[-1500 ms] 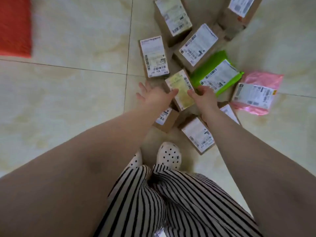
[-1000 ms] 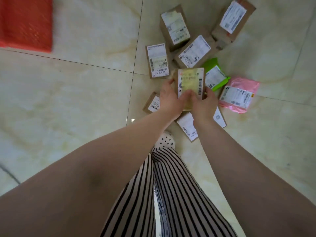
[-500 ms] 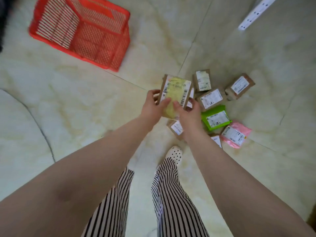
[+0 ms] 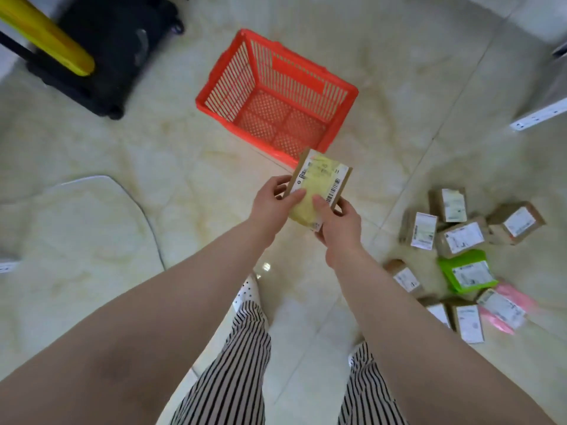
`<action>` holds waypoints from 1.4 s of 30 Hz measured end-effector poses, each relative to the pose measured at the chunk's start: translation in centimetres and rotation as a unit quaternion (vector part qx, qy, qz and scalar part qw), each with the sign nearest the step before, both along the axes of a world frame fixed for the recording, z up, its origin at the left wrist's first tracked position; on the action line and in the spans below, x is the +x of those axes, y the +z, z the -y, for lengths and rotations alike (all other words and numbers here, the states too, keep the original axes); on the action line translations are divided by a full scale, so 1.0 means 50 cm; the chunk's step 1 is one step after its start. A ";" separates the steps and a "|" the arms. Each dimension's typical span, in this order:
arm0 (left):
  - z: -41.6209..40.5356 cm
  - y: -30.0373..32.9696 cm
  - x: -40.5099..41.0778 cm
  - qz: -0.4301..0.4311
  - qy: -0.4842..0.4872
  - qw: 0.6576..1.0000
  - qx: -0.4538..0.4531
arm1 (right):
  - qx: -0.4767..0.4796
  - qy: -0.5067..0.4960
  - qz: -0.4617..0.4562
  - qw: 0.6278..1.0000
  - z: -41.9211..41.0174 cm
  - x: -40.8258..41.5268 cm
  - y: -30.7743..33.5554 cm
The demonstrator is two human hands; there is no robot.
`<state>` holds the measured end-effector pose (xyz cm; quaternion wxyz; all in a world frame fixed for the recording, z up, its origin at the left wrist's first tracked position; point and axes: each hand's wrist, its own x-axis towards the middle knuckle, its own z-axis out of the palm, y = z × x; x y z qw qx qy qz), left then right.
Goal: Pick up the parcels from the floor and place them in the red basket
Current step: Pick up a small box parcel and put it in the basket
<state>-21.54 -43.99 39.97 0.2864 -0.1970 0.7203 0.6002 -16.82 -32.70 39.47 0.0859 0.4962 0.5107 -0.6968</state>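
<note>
A brown cardboard parcel with a yellowish label (image 4: 319,182) is held in the air by both hands, just in front of the red basket (image 4: 214,75). My left hand (image 4: 273,204) grips its left edge, thumb on the label. My right hand (image 4: 340,222) grips its lower right edge, thumb also on the label. The basket stands on the floor with nothing visible inside it. Several more parcels lie on the floor at the right: brown boxes (image 4: 460,237), a green bag (image 4: 466,271) and a pink bag (image 4: 503,308).
A black wheeled case (image 4: 104,53) with a yellow tube (image 4: 46,35) across it stands at the top left. A thin cable (image 4: 144,210) curves over the floor at the left. White furniture edges (image 4: 540,115) show at the right. My striped trouser legs (image 4: 233,363) are below.
Both hands took hold of the yellow-labelled parcel in the pile and lifted it. The view then swung left, so the basket came to the centre and the pile went right.
</note>
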 end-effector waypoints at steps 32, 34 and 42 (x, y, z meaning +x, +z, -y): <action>0.182 -0.127 -0.750 0.083 0.068 0.991 -0.080 | 0.018 -0.005 0.022 1.000 0.214 -0.777 -0.134; 0.176 -0.160 -0.779 0.099 0.044 0.990 -0.093 | 0.020 -0.010 0.030 0.999 0.208 -0.795 -0.169; 0.161 -0.312 -0.859 0.192 -0.022 0.973 -0.129 | 0.006 -0.048 0.091 0.995 0.197 -0.871 -0.330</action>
